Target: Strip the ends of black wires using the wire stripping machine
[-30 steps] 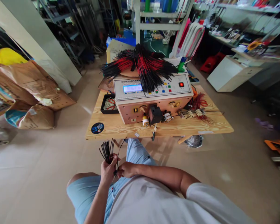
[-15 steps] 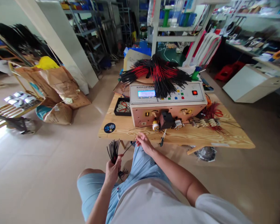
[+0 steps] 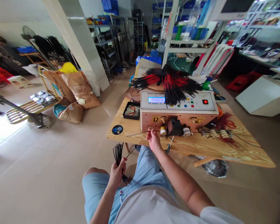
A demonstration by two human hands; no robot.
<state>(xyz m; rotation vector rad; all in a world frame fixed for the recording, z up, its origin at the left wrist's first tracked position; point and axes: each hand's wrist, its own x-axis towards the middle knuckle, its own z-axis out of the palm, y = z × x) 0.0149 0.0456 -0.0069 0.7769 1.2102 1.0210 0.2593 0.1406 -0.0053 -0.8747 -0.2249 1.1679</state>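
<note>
My left hand (image 3: pixel 117 172) is closed round a bundle of black wires (image 3: pixel 118 153) above my left thigh. The upper ends fan out, one wire slants off toward the right, and thin tangled ends hang below the fist. At the front of the wire cutting machine (image 3: pixel 178 114), my right hand (image 3: pixel 154 140) has its fingertips pinched on a single black wire (image 3: pixel 138 134). That wire runs left across the table edge and right toward the machine's white-and-yellow roller (image 3: pixel 163 131).
A large pile of black and red wires (image 3: pixel 169 82) lies on the machine. To its left, a black box (image 3: pixel 131 110) of pale cords stands on the wooden table (image 3: pixel 200 146). Wire guides (image 3: pixel 214 133) are at the right. Brown sacks (image 3: pixel 77 90) stand on the floor.
My right hand has moved forward from above my lap to the wire at the machine. My left hand still grips the bundle. The camera view has shifted, showing more at the left.
</note>
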